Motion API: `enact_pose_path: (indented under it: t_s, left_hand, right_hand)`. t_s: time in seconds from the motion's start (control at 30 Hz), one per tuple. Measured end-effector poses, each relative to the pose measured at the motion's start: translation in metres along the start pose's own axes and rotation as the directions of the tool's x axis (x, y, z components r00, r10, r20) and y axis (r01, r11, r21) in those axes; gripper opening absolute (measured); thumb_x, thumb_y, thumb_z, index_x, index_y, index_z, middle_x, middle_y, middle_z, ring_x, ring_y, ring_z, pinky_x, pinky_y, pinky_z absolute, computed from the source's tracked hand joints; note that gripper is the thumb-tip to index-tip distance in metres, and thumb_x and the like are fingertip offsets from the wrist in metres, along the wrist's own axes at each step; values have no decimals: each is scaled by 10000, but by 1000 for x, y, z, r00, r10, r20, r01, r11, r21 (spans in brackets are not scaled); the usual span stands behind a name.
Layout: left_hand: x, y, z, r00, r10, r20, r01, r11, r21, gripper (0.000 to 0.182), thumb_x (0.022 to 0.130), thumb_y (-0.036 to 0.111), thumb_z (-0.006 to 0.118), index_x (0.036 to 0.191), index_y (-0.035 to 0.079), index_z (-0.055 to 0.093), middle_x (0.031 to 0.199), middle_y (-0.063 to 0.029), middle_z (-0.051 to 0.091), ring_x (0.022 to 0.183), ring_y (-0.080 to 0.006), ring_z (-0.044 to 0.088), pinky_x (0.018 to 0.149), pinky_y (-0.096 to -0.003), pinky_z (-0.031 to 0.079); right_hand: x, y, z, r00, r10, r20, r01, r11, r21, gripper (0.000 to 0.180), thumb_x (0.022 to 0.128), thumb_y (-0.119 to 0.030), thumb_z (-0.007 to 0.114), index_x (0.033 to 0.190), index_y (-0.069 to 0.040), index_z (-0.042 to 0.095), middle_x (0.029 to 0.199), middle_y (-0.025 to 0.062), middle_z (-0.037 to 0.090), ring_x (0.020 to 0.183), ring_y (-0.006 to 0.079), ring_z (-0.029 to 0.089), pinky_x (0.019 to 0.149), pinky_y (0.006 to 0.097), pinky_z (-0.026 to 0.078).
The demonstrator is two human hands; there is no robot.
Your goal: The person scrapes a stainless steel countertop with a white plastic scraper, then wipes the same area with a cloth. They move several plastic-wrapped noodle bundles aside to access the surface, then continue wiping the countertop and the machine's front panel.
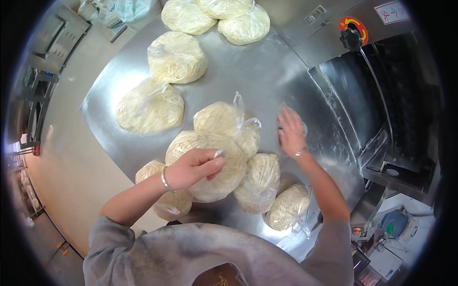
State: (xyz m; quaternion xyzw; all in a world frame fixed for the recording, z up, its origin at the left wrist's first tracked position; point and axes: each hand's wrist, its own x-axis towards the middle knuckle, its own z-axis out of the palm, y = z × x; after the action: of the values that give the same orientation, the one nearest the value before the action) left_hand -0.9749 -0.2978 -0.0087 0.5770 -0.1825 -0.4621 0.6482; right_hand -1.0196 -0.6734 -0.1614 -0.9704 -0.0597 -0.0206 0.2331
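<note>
My left hand is closed at the gathered top of a large clear plastic bag of pale noodles, which is among several similar bags near me. My right hand lies spread, palm down, over a small crumpled thing on the steel table; what that thing is I cannot tell. Between my hands sits a knotted noodle bag with its plastic top sticking up. Two more bags, a noodle bag and another noodle bag, rest at the near side, below my right hand.
Farther noodle bags stand at the left and far side of the table. On the right is a machine with a black knob on a red and yellow disc, beside a dark recess. White flour-like dust marks the table's right part. Plastic bags lie at the upper left.
</note>
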Motion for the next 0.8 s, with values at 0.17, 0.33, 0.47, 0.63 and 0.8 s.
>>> enact_pose_path:
  t_s: [0.17,0.33,0.47,0.63,0.8]
  left_hand:
    - [33,0,-47,934,243,-261,-147,930,338,237,999,215,519,847,35,542,853,-41,520,805,-167,512,755,-303,440]
    - [106,-20,-96,895,204,-397,222,567,793,101,904,90,569,926,-1,531,940,-163,572,924,-317,584,812,-397,484]
    - [141,-43,-115,960,-41,-279,280,226,933,158,861,54,604,999,8,542,1035,-191,578,973,-385,587,830,-441,488]
    - [157,-48,-127,958,-173,-230,245,73,967,398,765,153,757,1047,-25,540,1110,-222,561,1047,-384,593,913,-421,495]
    - [169,-39,-128,929,-293,-225,245,33,969,552,714,206,820,1137,-28,554,1162,-226,563,1101,-368,590,948,-403,495]
  right_hand:
    - [122,-35,45,979,-203,24,203,951,-232,518,905,-115,518,1414,-82,429,1533,117,331,1405,370,291,1162,453,267]
    - [219,-17,51,986,-2,-169,-45,961,-274,487,897,-114,532,1377,-81,452,1480,124,387,1314,363,393,1112,472,329]
    - [260,16,46,967,192,-168,-237,919,-316,524,926,-163,496,1438,-86,413,1544,88,314,1404,356,302,1173,450,258]
    - [293,53,46,923,182,-339,-304,884,-354,484,907,-156,515,1384,-88,465,1476,97,396,1311,361,381,1106,447,340]
    - [236,23,33,973,138,-187,-193,928,-319,515,854,-105,538,1366,-82,494,1440,102,433,1248,372,414,1078,454,356]
